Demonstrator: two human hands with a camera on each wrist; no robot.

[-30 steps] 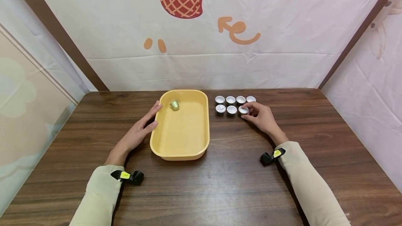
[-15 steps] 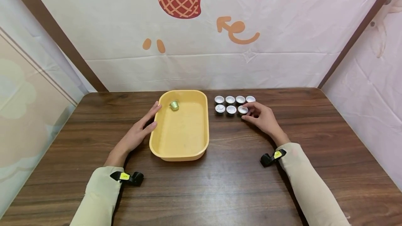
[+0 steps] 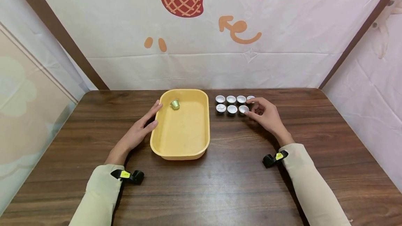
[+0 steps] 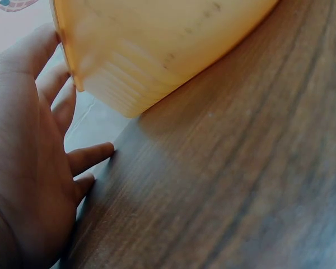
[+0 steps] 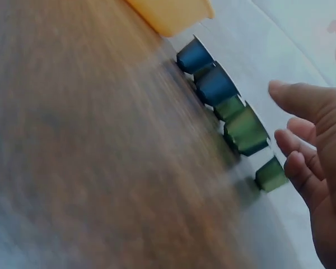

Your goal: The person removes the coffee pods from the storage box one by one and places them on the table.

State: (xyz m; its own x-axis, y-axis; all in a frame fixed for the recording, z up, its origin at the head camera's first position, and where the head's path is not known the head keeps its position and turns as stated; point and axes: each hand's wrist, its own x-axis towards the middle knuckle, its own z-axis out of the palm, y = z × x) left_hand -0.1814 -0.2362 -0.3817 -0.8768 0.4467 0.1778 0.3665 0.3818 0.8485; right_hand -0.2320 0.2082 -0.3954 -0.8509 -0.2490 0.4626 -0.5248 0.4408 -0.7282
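Coffee capsules stand foil side up in two rows right of a yellow tray (image 3: 182,133). My right hand (image 3: 268,116) is at the right end of the rows, its fingers loosely bent with nothing between them. Its thumb is close beside the front-right capsule (image 3: 243,110), a green one (image 5: 248,132) in the right wrist view. The index finger overlaps the back-right capsule (image 3: 250,98). A gold-green capsule (image 3: 175,104) lies tipped over inside the tray. My left hand (image 3: 138,132) rests its spread fingers (image 4: 47,47) against the tray's left rim.
Two blue capsules (image 5: 217,85) stand at the front left of the group in the right wrist view. The brown wooden table (image 3: 201,191) ends at a white printed cloth (image 3: 188,69) behind. Black wrist cameras (image 3: 274,158) sit on both wrists.
My right hand has drawn slightly right and back from the front-right capsule, which stays in place. The left hand and the tray have not visibly moved.
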